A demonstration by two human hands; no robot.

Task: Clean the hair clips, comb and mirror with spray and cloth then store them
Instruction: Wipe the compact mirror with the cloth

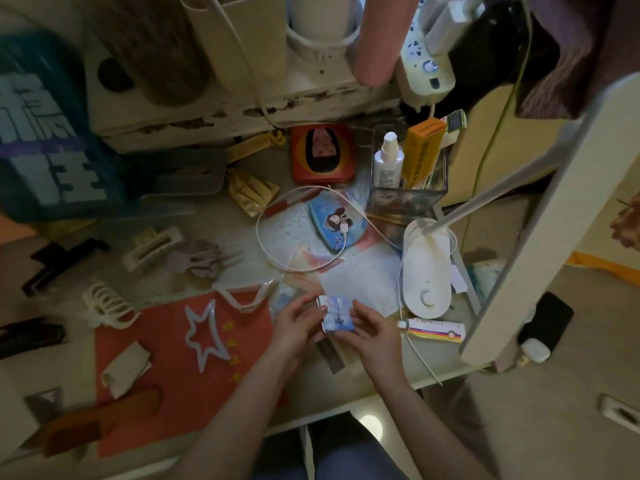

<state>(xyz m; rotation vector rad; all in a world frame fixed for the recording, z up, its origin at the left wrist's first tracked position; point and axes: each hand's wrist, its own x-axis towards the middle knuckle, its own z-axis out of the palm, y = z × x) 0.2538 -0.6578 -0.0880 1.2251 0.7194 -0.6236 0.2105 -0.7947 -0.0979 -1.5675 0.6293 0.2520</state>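
Desk (346,382) cluttered | lamp base (427,271) + cable (277,261) nr hands

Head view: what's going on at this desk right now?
A person holds a small blue-and-white packet in both hands, left hand and right hand, over a cluttered desk. Hair clips, an orange comb and a spray bottle lie untouched.
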